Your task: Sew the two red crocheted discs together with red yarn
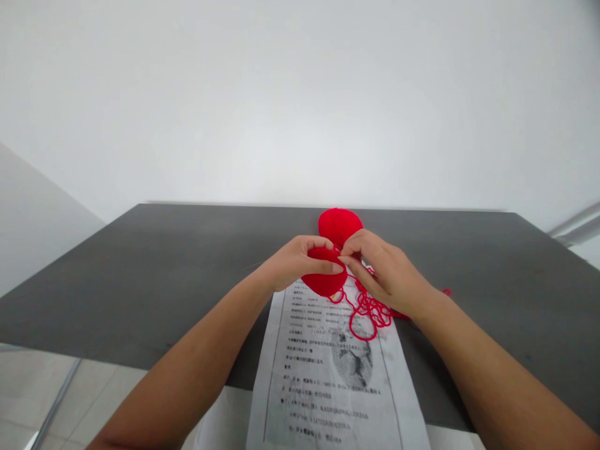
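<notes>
My left hand [312,256] is closed around a rounded red piece [323,286] that looks like knitted or crocheted yarn work, thumb in front and fingers behind. Thumb and forefinger of my right hand [375,259] are pinched together at the right edge of that piece; what lies between them is too small to make out. Just behind both hands sits a red ball of yarn [340,224]. Loose loops of red yarn [368,312] trail below my right hand.
Under the hands lies a printed sheet [309,375] with text and a grey picture, reaching past the front edge of the dark grey table [187,262]. A white wall [300,112] rises behind the table. Pale floor tiles [89,394] show at lower left.
</notes>
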Action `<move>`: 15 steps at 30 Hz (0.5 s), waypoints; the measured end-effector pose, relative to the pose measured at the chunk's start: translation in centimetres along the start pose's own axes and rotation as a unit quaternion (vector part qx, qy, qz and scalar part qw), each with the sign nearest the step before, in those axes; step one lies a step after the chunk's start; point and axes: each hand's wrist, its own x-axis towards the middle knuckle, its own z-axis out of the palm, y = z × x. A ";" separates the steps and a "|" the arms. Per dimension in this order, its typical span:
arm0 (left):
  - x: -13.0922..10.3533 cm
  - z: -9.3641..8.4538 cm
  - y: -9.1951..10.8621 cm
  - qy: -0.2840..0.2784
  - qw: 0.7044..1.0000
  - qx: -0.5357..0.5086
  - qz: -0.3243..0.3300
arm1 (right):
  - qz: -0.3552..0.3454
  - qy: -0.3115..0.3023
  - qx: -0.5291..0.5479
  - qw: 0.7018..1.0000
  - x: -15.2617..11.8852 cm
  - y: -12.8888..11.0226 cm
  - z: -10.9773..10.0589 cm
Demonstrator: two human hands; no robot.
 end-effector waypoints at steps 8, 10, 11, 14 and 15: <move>0.1 0.1 0.1 0.016 0.999 0.031 0.002 | 0.017 -0.008 0.005 1.000 -0.1 0.0 0.2; 0.2 0.1 0.0 0.026 0.999 0.035 0.004 | 0.013 -0.011 0.003 1.000 -0.1 0.1 0.2; 0.2 0.0 0.0 0.032 0.999 0.034 0.005 | 0.013 -0.013 0.000 1.000 -0.1 0.1 0.2; 0.3 -0.1 0.0 0.053 0.998 0.014 0.013 | 0.022 -0.009 -0.013 1.000 -0.1 0.2 0.2; 0.3 -0.1 0.0 0.062 0.998 0.005 0.017 | 0.027 -0.005 -0.016 1.000 -0.1 0.2 0.2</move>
